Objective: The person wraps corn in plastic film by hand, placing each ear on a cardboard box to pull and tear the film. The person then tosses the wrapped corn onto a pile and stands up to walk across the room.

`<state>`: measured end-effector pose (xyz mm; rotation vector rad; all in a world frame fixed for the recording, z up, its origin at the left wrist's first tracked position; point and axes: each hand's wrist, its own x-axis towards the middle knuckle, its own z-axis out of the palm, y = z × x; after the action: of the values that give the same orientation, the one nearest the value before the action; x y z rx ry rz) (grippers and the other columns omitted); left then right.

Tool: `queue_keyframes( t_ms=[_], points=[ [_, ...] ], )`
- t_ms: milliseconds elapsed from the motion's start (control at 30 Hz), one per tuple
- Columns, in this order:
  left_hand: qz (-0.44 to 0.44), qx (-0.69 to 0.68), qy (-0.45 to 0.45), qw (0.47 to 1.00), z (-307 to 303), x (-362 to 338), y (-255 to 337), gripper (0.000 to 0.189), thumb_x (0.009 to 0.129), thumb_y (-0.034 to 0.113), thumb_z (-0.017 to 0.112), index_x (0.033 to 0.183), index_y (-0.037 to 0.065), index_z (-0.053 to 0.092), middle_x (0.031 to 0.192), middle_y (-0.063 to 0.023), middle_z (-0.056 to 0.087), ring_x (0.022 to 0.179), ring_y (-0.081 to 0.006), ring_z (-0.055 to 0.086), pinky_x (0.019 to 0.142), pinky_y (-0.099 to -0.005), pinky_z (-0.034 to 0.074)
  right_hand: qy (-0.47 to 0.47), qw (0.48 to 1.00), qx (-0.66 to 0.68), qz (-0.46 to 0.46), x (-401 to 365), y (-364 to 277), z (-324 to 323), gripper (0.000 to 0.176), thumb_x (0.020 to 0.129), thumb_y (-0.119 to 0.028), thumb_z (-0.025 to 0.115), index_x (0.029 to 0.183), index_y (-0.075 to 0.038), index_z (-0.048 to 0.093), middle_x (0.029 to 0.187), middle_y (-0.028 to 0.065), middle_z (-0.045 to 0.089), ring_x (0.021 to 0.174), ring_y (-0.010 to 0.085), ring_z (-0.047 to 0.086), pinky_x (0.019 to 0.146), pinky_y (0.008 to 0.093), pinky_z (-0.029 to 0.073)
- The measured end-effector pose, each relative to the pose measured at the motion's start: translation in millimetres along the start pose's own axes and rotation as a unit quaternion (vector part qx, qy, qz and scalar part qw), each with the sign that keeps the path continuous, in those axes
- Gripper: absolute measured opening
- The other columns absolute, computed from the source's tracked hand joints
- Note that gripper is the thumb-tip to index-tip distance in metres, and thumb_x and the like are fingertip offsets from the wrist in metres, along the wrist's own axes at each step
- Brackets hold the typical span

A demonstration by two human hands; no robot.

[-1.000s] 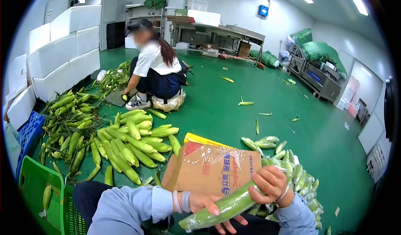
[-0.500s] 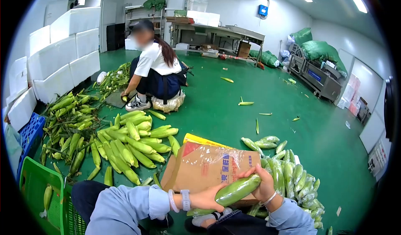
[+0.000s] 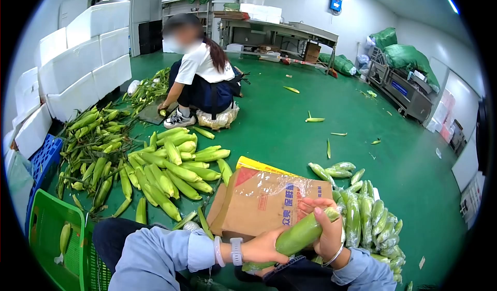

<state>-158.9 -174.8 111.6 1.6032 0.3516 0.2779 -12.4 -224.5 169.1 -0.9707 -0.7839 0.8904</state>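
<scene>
Gripping hands: the left hand (image 3: pixel 264 247) and right hand (image 3: pixel 327 234) are both clamped on one ear of corn (image 3: pixel 300 235), left around its lower part, right near its upper end.
Ear of corn: tilted, upper end to the right, on the near side of the cardboard box (image 3: pixel 253 200).
Box edges: right edge beside the wrapped corn (image 3: pixel 380 224), left edge near the unwrapped corn (image 3: pixel 168 174).
Right side: the wrapped corn heaps close by the right hand, narrowing the room there.
Left side: the green crate (image 3: pixel 44 218) stands beside the left leg (image 3: pixel 116 234).
Open room: widest on the green floor (image 3: pixel 409 187) beyond the box and wrapped corn, dotted with husk scraps (image 3: pixel 315 120).
Co-worker (image 3: pixel 207 71): crouching beyond the unwrapped corn.
</scene>
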Motion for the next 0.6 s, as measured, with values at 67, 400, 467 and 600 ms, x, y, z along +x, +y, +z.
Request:
queue_keyframes(
  t_ms=[67, 400, 467, 600],
  points=[
    [0.022, -0.004, -0.010, 1.000, 2, -2, 9, 0.074, 0.070, 0.018, 0.071, 0.130, 0.001, 0.031, 0.115, -0.0095, 0.048, 0.106, -0.0157, 0.046, 0.091, -0.0283, 0.038, -0.022, 0.998, 0.018, 0.057, 3, -12, -10, 0.015, 0.087, -0.018, 0.053, 0.083, -0.005, 0.045, 0.085, 0.0170, 0.057, 0.079, 0.0248, 0.059, 0.073, 0.0401, 0.051],
    [-0.117, -0.518, -0.265, 0.805, 21, -20, 18, 0.057, 0.086, 0.019, 0.057, 0.133, 0.010, 0.026, 0.105, -0.0107, 0.053, 0.074, -0.0135, 0.059, 0.055, -0.0274, 0.051, -0.100, 0.984, 0.145, 0.041, 16, -30, -39, 0.032, 0.088, -0.039, 0.044, 0.088, -0.008, 0.047, 0.084, 0.0130, 0.056, 0.081, 0.0268, 0.056, 0.075, 0.0428, 0.048],
    [-0.128, -0.450, -0.230, 0.853, 15, -14, 7, 0.049, 0.084, 0.016, 0.059, 0.125, 0.007, 0.034, 0.102, -0.0097, 0.054, 0.075, -0.0134, 0.059, 0.057, -0.0268, 0.049, -0.087, 0.989, 0.100, 0.072, 17, -22, -35, 0.051, 0.086, -0.052, 0.043, 0.113, -0.008, 0.046, 0.098, 0.0133, 0.057, 0.091, 0.0254, 0.055, 0.085, 0.0438, 0.044],
    [-0.044, -0.298, 0.048, 0.952, 3, -6, 20, 0.039, 0.079, 0.007, 0.065, 0.111, 0.006, 0.044, 0.071, -0.0030, 0.055, 0.056, -0.0098, 0.054, 0.045, -0.0221, 0.043, -0.254, 0.942, 0.116, 0.185, 11, 29, -54, 0.078, 0.080, -0.050, 0.055, 0.136, -0.009, 0.020, 0.128, 0.0125, 0.038, 0.112, 0.0278, 0.045, 0.094, 0.0440, 0.039]
  ],
)
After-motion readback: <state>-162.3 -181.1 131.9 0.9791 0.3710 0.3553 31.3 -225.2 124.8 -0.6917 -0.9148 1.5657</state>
